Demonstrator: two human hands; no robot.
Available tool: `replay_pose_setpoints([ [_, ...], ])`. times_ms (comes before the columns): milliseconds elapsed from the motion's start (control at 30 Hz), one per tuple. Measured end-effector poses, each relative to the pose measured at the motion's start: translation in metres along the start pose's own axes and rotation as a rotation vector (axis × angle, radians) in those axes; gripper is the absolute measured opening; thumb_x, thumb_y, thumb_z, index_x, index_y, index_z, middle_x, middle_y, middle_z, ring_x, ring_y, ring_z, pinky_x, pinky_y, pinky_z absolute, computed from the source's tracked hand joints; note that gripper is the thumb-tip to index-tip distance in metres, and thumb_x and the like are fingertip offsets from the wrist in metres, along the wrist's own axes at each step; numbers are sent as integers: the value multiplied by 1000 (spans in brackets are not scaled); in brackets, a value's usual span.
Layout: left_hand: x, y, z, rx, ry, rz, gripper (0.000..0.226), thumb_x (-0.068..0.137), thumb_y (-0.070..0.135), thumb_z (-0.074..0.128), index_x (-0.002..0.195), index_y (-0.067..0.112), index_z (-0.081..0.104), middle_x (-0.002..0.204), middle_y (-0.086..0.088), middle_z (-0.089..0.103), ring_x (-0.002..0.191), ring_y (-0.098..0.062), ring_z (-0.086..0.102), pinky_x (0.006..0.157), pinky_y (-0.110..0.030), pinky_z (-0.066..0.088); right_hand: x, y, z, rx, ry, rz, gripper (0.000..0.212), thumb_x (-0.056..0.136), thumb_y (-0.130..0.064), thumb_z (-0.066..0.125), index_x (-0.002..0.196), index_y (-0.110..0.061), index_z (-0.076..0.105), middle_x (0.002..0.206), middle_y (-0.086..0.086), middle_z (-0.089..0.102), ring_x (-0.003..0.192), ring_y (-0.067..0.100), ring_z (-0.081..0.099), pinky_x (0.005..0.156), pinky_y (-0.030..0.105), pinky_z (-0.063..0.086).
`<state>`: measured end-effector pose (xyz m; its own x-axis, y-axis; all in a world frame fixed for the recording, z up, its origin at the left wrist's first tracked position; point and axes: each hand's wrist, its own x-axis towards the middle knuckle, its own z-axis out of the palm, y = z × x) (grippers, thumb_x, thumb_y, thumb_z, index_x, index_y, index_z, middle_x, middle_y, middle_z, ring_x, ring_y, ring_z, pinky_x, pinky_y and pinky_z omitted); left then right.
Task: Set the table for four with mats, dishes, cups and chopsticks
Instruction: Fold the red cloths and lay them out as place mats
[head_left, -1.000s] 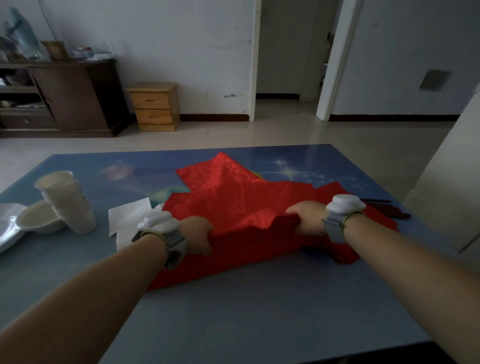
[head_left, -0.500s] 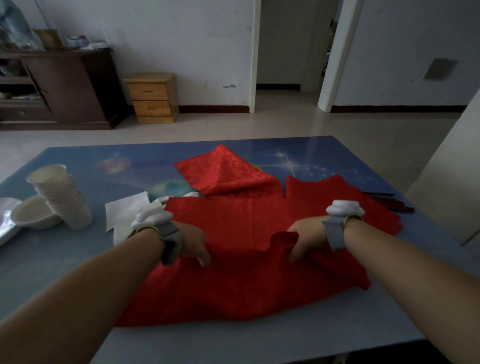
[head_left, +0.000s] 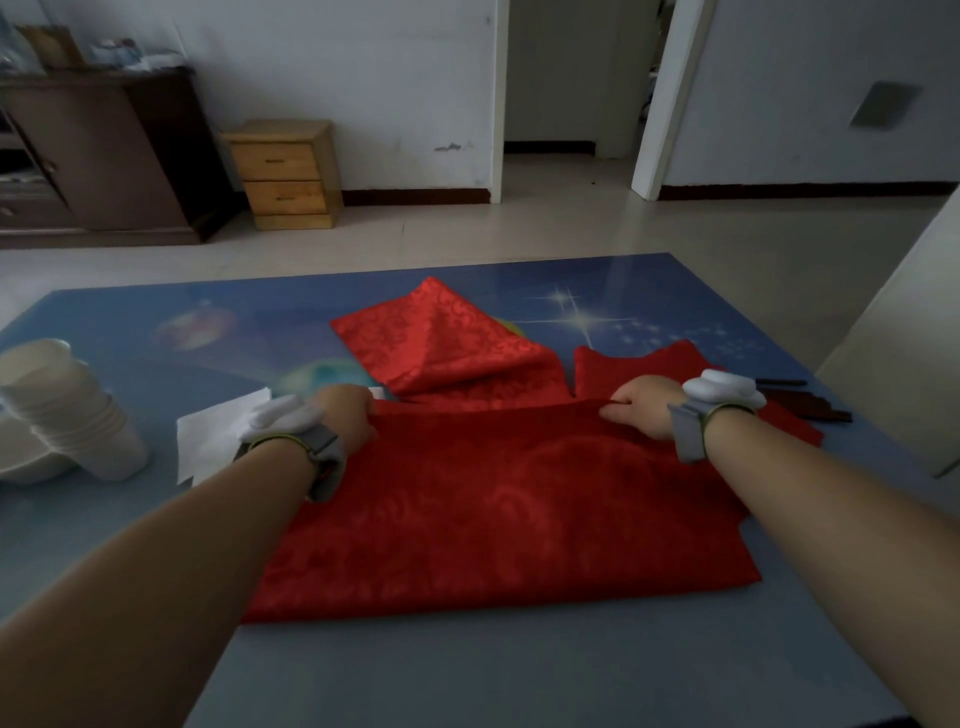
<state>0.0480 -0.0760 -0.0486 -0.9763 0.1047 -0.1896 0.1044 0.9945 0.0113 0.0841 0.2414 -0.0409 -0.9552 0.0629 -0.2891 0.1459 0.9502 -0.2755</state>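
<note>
A red patterned mat (head_left: 498, 509) lies spread flat on the blue table (head_left: 519, 670) in front of me. My left hand (head_left: 347, 415) grips its far left corner and my right hand (head_left: 644, 408) pinches its far right corner. Behind it lie a second red mat (head_left: 441, 348), rumpled, and part of a third red mat (head_left: 644, 366). A stack of white cups (head_left: 67, 415) stands at the left beside a white bowl (head_left: 26, 462). Dark chopsticks (head_left: 810, 410) lie at the right, behind my right wrist.
White paper napkins (head_left: 213, 436) lie under my left wrist. The table's right edge is close to a pale wall or door (head_left: 909, 364). On the floor beyond the table stand a small wooden drawer unit (head_left: 283, 174) and a dark cabinet (head_left: 104, 156).
Both hands have pulled the bunched top mat toward me and spread it flat, then moved to its far corners. The mats behind it are now uncovered.
</note>
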Motion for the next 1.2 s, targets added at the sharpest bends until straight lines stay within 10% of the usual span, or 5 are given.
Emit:
replay_pose_setpoints([
  [200, 29, -3, 23, -35, -12, -31, 30, 92, 19, 50, 119, 10, 60, 122, -12, 61, 114, -28, 56, 95, -35, 43, 28, -7, 7, -153, 112, 25, 37, 92, -32, 55, 123, -13, 58, 126, 6, 60, 118, 25, 55, 92, 26, 41],
  [667, 58, 0, 43, -127, 315, -6, 24, 87, 31, 57, 109, 29, 64, 118, -3, 59, 116, -27, 48, 97, -38, 30, 61, -2, 23, -167, 87, 173, 41, 96, -29, 42, 131, -7, 49, 129, 10, 56, 118, 28, 53, 89, 26, 39],
  [834, 33, 10, 61, -127, 340, 67, 46, 79, 25, 66, 124, 20, 54, 126, -9, 48, 119, -33, 42, 95, -43, 38, 68, 2, 31, -201, 75, 176, 32, 87, -35, 51, 108, -14, 63, 94, 0, 59, 82, 23, 55, 74, 26, 40],
  [1034, -4, 41, 86, -77, 132, 255, 39, 94, 36, 43, 130, 24, 46, 135, -1, 43, 127, -23, 38, 98, -35, 37, 61, -1, 26, -245, 85, 190, 35, 91, -31, 49, 117, -9, 59, 119, 11, 62, 107, 30, 59, 79, 26, 42],
  [1200, -11, 36, 103, -50, 9, 231, 60, 95, 52, 31, 149, 33, 13, 160, -2, 2, 148, -21, -2, 119, -39, 3, 56, -8, 22, -201, 159, 155, 31, 89, -26, 51, 115, -10, 59, 119, 11, 62, 108, 31, 57, 82, 29, 42],
])
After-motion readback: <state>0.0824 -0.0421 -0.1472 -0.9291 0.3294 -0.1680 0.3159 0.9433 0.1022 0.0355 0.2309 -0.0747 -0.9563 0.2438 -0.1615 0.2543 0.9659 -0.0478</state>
